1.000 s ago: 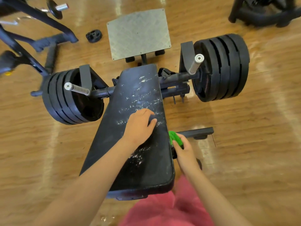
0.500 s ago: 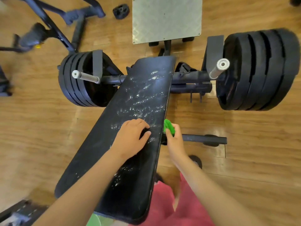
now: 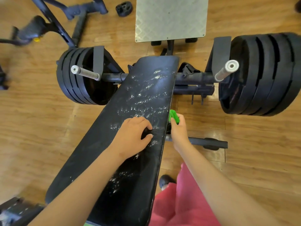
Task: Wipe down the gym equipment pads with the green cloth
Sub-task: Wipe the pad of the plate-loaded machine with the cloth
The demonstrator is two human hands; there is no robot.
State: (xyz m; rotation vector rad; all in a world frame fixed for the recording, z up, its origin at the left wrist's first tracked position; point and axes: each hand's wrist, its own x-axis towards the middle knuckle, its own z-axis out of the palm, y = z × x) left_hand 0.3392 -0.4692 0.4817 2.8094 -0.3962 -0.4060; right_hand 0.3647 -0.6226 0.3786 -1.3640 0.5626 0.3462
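A long black bench pad [image 3: 97, 152] runs from the lower left to the upper middle, streaked with white residue. My left hand [image 3: 132, 136] rests on the pad near its right edge, fingers curled, nothing visibly in it. My right hand [image 3: 179, 128] is at the pad's right side, closed around the bunched green cloth [image 3: 174, 116], which presses against the pad's edge.
Stacks of black weight plates hang at the left [image 3: 78, 75] and right [image 3: 263, 74] on a bar with steel sleeve ends. A metal footplate [image 3: 171, 18] lies beyond the pad. A black floor bar [image 3: 208, 142] sits right of my hand. Another machine's frame [image 3: 53, 23] stands upper left. Wooden floor all around.
The view has shifted left and closer to the bench. My right hand with the cloth moved forward along the pad's right edge. My left hand stayed in place on the pad.
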